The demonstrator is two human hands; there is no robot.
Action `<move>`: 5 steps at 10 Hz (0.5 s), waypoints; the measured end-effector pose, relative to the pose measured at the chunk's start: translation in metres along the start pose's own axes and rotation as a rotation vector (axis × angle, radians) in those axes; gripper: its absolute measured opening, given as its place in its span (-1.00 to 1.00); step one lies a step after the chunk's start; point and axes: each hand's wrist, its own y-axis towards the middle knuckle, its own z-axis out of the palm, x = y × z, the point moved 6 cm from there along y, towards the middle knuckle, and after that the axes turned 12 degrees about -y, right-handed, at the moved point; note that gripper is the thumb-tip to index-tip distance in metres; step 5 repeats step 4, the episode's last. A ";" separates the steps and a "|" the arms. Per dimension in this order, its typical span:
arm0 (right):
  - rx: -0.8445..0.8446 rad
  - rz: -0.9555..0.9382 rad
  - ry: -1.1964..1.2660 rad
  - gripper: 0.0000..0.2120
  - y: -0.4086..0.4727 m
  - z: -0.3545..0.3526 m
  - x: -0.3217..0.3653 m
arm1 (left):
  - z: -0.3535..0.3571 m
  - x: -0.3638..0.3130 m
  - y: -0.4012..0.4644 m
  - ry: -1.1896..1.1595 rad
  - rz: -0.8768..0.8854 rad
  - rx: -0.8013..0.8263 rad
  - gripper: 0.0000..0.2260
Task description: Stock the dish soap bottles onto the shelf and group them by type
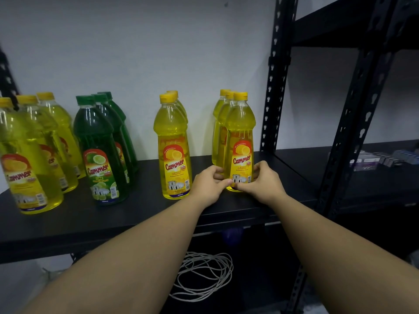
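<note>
Both hands, left hand (pixel 209 182) and right hand (pixel 263 181), are gripping the front lemon bottle's (pixel 240 141) base, fingers curling around both its sides.

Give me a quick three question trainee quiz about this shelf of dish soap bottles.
1. True or false: both hands hold the same bottle.
2. What cap colour do the lime bottles have?
3. How many rows of bottles stand on the shelf? A two, B four, C six.

Key: 1 true, left hand and right hand hold the front lemon bottle. 2 green, see lime bottles. 3 B, on the shelf.
</note>
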 end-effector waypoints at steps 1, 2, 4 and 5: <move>0.007 0.001 0.003 -0.26 0.001 0.000 0.000 | 0.000 0.001 0.001 -0.003 -0.011 -0.003 -0.52; 0.015 -0.002 -0.006 -0.23 0.003 0.001 -0.001 | 0.000 0.001 0.001 -0.008 -0.006 0.000 -0.50; -0.003 0.010 0.023 -0.17 -0.014 -0.002 0.007 | 0.000 -0.004 -0.019 0.087 -0.014 0.094 -0.42; -0.003 0.010 0.023 -0.17 -0.014 -0.002 0.007 | 0.000 -0.004 -0.019 0.087 -0.014 0.094 -0.42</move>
